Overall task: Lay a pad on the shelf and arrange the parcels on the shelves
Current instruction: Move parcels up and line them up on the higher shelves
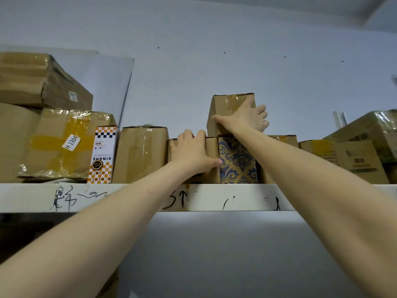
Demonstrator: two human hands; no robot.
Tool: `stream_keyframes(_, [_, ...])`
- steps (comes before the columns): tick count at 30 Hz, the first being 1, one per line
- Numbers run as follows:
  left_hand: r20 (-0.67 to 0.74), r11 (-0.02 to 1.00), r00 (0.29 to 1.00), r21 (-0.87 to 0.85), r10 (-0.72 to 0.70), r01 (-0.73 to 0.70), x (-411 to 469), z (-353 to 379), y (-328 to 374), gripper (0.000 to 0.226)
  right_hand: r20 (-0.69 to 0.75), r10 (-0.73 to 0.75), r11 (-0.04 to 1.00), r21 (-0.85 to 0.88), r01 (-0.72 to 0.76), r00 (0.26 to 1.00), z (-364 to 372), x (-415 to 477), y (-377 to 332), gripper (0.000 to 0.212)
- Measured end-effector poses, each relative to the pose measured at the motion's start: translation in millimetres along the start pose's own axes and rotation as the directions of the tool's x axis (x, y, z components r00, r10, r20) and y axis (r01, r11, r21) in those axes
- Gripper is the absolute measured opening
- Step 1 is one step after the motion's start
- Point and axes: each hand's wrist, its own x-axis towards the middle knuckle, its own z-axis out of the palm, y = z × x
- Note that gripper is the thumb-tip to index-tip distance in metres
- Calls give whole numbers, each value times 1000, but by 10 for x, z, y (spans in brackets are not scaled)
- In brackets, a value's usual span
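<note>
A row of cardboard parcels stands on the high white shelf (236, 196). My right hand (247, 119) grips a small taped brown parcel (225, 108), which sits on top of the row above a blue-patterned box (236, 162). The thumb lies across its front and the fingers wrap its right side. My left hand (191, 151) holds a low brown parcel (211, 160) just left of the patterned box, fingers hooked over its top edge and thumb against its front. No pad shows in the head view.
At the left, a taped parcel labelled H-1304 (62, 145) has a larger box (38, 80) stacked on it. An orange-and-white checkered carton (103, 155) and a plain box (141, 153) follow. More boxes (361, 151) fill the right end. Behind is a grey wall (214, 50).
</note>
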Motion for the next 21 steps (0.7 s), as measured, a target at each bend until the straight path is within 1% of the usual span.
stream_keyframes(4, [7,1000,1000,-6,20,-20,-9,36,24,84,24,-20,1000,19,19,1000,-29,-84,64,101])
stream_keyframes(6, [9,1000,1000,-22,15,-14,-37,35,31,92,4,-49,997,56,48,999,-35,-163,114,89])
stream_keyframes(8, [-35,999,999,-47,6,-7,-100,21,61,94,-37,-126,990,51,128,991,-46,-272,199,76])
stream_keyframes(10, [-92,997,996,-78,15,-22,-173,6,141,85,-60,-213,977,8,214,975,-94,-369,339,67])
stream_keyframes(12, [-123,995,992,-89,24,-35,-244,-14,208,78,-49,-262,965,13,263,964,-135,-459,452,62])
stream_keyframes(16, [-121,993,993,-114,16,-30,-406,-72,374,67,21,-314,948,69,312,949,-264,-677,670,56])
stream_keyframes(19, [-115,991,993,-135,-1,-14,-572,-132,538,58,71,-398,914,114,389,915,-436,-883,896,50])
stream_keyframes(21, [-98,990,995,-143,-29,15,-702,-171,628,58,93,-439,896,116,428,894,-538,-1007,1066,47])
